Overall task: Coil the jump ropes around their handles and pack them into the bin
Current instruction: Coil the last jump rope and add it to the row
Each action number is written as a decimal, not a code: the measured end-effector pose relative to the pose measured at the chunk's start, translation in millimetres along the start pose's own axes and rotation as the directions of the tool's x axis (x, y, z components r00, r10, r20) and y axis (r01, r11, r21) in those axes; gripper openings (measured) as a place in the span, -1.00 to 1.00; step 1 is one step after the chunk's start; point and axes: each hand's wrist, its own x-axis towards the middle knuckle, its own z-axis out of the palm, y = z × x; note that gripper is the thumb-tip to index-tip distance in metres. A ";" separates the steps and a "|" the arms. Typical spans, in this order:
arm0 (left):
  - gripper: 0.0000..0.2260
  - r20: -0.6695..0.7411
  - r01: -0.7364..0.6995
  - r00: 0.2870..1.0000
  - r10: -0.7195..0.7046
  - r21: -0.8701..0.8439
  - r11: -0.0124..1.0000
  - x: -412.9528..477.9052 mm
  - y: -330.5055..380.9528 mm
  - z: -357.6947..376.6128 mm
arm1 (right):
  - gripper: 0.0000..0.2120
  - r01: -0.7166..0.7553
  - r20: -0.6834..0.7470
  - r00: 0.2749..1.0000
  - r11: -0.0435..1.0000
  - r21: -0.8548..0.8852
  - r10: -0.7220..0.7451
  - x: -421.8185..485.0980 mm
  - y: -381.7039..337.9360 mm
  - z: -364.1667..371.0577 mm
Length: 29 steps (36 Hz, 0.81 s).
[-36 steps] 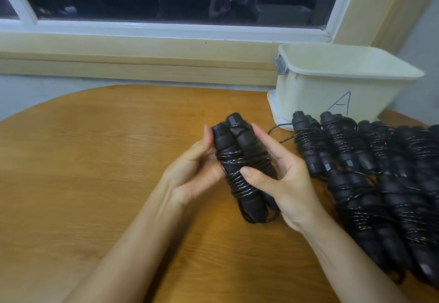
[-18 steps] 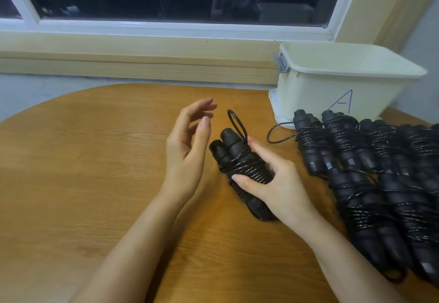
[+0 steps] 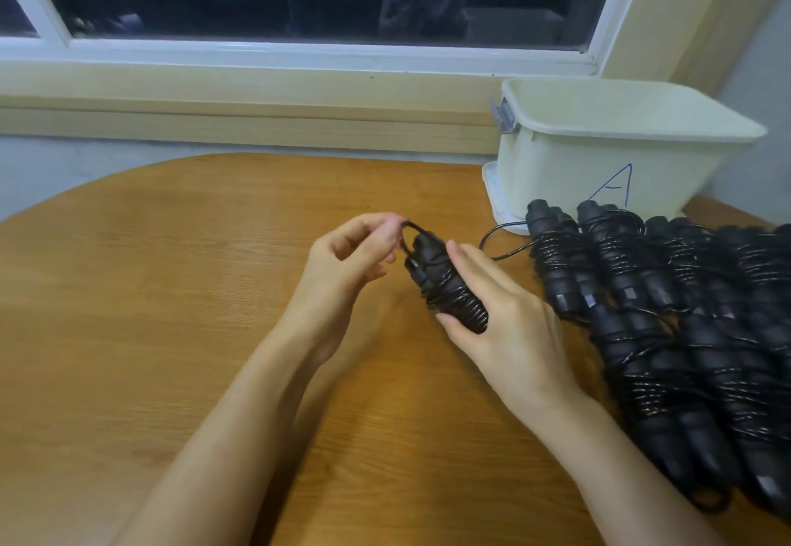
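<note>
A black jump rope (image 3: 445, 284), its cord wound round the two handles, is just above the middle of the wooden table (image 3: 171, 310). My right hand (image 3: 501, 323) grips the coiled bundle from the right, thumb under it and fingers over it. My left hand (image 3: 351, 263) pinches a small loop of cord sticking out at the handles' top end. The cream bin (image 3: 599, 160), marked with a blue letter A, stands at the back right beside the window wall; its inside is hidden.
Several coiled black jump ropes (image 3: 667, 331) lie in a heap on the table's right side, reaching the bin's front. A loose cord loop (image 3: 501, 241) pokes out of the heap toward my right hand. A window sill runs behind the table.
My left hand let go of the bundle, lifted away open, then came back and pinched the cord loop at the top. My right hand kept holding the rope and tilted it lower.
</note>
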 end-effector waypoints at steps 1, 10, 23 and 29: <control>-0.78 -0.007 0.025 1.000 -0.025 0.005 1.000 0.6 0.3 -0.6 | -0.25 0.027 -0.014 1.000 0.999 -0.036 -0.027 0.3 0.0 -1.3; -0.79 -0.162 0.015 0.987 0.002 0.108 0.994 4.7 -9.3 -3.0 | -0.25 -0.007 0.084 0.996 0.978 0.208 -0.010 3.0 9.2 -3.9; -0.95 -0.020 0.092 0.996 -0.091 0.093 0.991 6.1 1.2 -10.3 | -0.26 -0.045 0.216 0.973 0.857 0.514 -0.078 1.3 1.2 -9.7; -0.87 0.076 0.215 0.975 -0.211 -0.057 0.975 7.6 3.0 -15.7 | -0.29 -0.139 0.271 0.961 0.747 0.650 -0.057 0.1 -5.4 -11.8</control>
